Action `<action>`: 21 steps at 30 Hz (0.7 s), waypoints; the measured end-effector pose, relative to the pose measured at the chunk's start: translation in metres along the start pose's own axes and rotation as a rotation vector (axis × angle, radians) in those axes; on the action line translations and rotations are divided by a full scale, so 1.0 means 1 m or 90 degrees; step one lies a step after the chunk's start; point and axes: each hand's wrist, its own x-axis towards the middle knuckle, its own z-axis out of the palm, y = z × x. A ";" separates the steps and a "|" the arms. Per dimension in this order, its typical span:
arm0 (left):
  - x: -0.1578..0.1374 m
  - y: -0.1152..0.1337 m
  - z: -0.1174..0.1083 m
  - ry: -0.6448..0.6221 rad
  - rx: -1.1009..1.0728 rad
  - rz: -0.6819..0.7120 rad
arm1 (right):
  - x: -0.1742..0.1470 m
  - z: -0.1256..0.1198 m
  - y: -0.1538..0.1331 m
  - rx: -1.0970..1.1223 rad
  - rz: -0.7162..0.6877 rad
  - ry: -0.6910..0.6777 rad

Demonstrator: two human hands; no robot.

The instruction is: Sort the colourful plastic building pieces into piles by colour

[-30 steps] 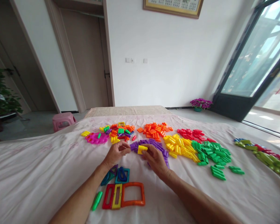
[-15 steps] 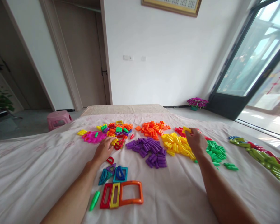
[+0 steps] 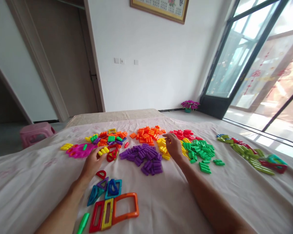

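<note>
My left hand (image 3: 93, 163) holds a small cluster of yellow tube-shaped blocks (image 3: 103, 151) in its fingertips, just right of a magenta plate-like piece (image 3: 84, 150). Red magnetic frame pieces (image 3: 111, 154) lie beyond those fingertips. Over the pile of yellow blocks (image 3: 163, 149), my right hand (image 3: 174, 146) reaches with its fingers apart; no piece shows between them, and it hides part of the pile. Purple blocks (image 3: 146, 157) lie between the two hands. Green blocks (image 3: 201, 149) spread to the right of the right wrist.
Orange blocks (image 3: 147, 134) and red blocks (image 3: 182, 134) lie at the back. Magnetic frames, among them an orange square (image 3: 137, 208), sit near the front left by a green piece (image 3: 83, 223). Olive-green pieces (image 3: 246, 154) stretch along the right. A pink stool (image 3: 36, 133) stands beyond the covered table.
My head view has turned right. The right hand has moved left over the yellow pile, and the yellow piece in its fingers no longer shows. The left hand still holds yellow blocks.
</note>
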 end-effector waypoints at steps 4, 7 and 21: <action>-0.005 0.033 0.005 -0.112 -0.181 -0.048 | -0.026 0.016 -0.051 0.133 -0.128 -0.125; -0.014 0.060 0.013 -0.215 -0.263 -0.079 | -0.047 0.017 -0.085 0.189 -0.193 -0.232; -0.037 0.083 0.043 -0.363 -0.237 -0.032 | -0.064 0.020 -0.109 0.229 -0.182 -0.267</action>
